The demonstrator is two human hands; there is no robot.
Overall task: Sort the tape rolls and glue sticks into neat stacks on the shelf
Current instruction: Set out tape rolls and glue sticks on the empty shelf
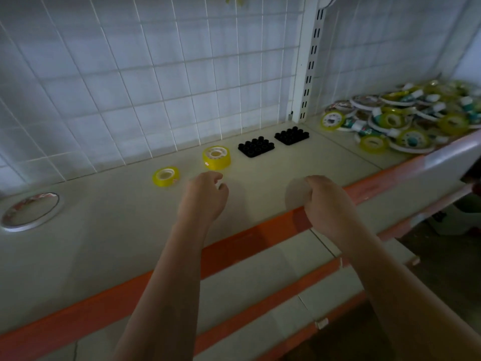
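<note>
The right hand (322,196) pinches a thin, light, bendy-looking tape roll (296,195) by its rim near the shelf (104,243) front edge, while the left hand (205,194) hangs loose, holding nothing, near two yellow stacks (216,157).

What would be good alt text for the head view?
Two bare hands hover over a pale shelf: the left hand loosely curled near two yellow tape stacks, the right hand gripping a blurred disc. An unsorted pile lies far right.
</note>
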